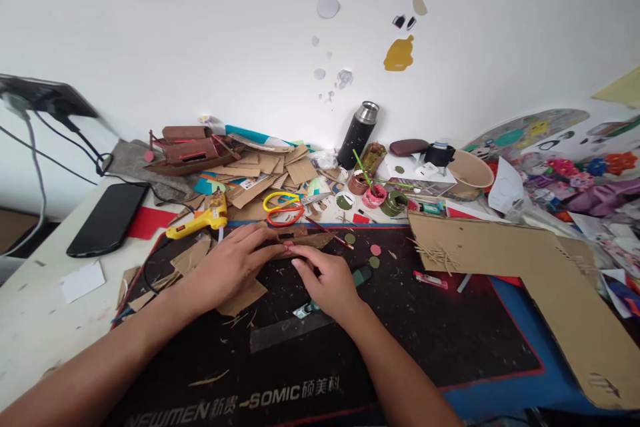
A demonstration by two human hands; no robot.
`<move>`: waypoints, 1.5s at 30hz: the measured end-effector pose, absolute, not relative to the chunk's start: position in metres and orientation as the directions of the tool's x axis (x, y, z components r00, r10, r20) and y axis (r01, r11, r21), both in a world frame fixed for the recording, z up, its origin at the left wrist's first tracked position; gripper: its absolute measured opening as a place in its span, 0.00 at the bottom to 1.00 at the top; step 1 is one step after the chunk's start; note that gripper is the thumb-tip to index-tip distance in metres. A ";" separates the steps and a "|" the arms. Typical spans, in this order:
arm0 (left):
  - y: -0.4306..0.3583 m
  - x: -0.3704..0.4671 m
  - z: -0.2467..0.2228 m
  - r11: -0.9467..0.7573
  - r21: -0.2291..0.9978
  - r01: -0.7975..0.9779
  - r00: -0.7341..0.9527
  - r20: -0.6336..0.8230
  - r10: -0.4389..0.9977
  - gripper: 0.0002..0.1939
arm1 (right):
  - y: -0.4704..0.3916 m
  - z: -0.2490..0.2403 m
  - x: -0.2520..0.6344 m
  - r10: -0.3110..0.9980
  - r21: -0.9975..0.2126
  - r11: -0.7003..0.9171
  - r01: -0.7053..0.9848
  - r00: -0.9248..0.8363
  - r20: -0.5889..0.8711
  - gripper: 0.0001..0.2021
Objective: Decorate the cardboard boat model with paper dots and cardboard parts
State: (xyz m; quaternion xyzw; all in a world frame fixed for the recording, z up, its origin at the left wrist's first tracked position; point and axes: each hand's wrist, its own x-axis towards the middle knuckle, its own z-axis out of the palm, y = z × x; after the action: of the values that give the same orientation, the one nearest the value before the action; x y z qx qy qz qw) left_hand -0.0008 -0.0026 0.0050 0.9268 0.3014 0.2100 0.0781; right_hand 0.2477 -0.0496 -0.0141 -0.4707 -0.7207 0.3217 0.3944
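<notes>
My left hand (235,260) and my right hand (327,280) meet over the black mat (415,340). Their fingertips press on a small reddish disc (289,247), which lies against a brown boat-shaped cardboard piece (316,240). The left fingers partly cover that piece. Just behind the hands lie scissors (285,209) with yellow and orange handles. A thin brush (333,233) rests beside the brown piece. Green and pink discs (375,250) are on the mat to the right. A clear-and-teal tool (305,310) lies under the right hand's near side.
A yellow glue gun (200,221) and a black phone (107,220) are at the left. Behind stand a brown model boat (193,153), cardboard scraps (250,190), a black flask (357,137) and open paint jars (374,196). Large cardboard (480,247) covers the right side.
</notes>
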 end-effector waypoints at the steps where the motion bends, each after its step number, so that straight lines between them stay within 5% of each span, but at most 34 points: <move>1: -0.002 -0.001 0.005 -0.805 0.274 0.526 0.730 0.340 0.593 0.22 | -0.050 -0.014 0.248 0.935 -0.839 0.342 0.423 -0.242 0.259 0.15; 13: -0.003 0.000 0.015 -0.805 0.258 0.534 0.720 0.360 0.593 0.19 | -0.051 -0.009 0.247 0.923 -0.829 0.385 0.405 -0.174 0.344 0.12; 29: 0.011 -0.084 0.060 -0.549 0.318 0.773 0.382 0.458 0.803 0.15 | -0.050 0.000 0.278 0.953 -0.849 0.256 0.462 0.025 0.301 0.13; 36: 0.012 -0.088 0.043 -0.536 0.338 0.774 0.417 0.366 0.832 0.16 | -0.055 0.004 0.315 0.969 -0.854 0.151 0.498 0.095 0.227 0.16; 45: 0.058 -0.041 0.026 -0.740 0.203 0.642 0.727 0.145 0.671 0.14 | -0.069 -0.003 0.301 0.965 -0.847 0.198 0.494 0.054 0.257 0.14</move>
State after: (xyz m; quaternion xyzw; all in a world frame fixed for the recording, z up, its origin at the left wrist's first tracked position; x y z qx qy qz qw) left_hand -0.0410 0.0584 0.0262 0.9267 0.3541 0.1048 0.0694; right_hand 0.3012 -0.0686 -0.0025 -0.5749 -0.6344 0.2657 0.4432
